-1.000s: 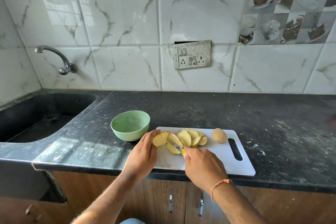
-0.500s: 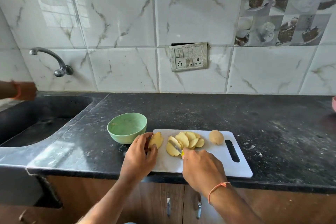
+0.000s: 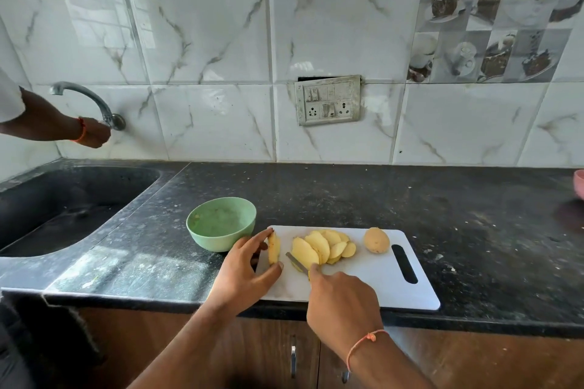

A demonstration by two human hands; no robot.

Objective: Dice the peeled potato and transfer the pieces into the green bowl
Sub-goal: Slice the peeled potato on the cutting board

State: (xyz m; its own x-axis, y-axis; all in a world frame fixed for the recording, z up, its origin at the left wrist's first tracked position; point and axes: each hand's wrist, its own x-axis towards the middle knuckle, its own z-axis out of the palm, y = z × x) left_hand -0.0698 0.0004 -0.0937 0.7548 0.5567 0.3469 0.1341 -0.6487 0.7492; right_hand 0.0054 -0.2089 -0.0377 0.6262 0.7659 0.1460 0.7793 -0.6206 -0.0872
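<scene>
We find the potato slices (image 3: pixel 322 248) fanned mid-board (image 3: pixel 379 281), one slice (image 3: pixel 273 248) pinched upright by the left hand (image 3: pixel 243 271). The right hand (image 3: pixel 343 301) grips the knife (image 3: pixel 297 262). We advise laying slices flat before dicing; green bowl (image 3: pixel 221 223) waits at ten o'clock.

Left hand (image 3: pixel 243 265) around upright potato slice (image 3: pixel 273 247), right hand (image 3: pixel 343 297) around knife (image 3: pixel 297 262).
</scene>
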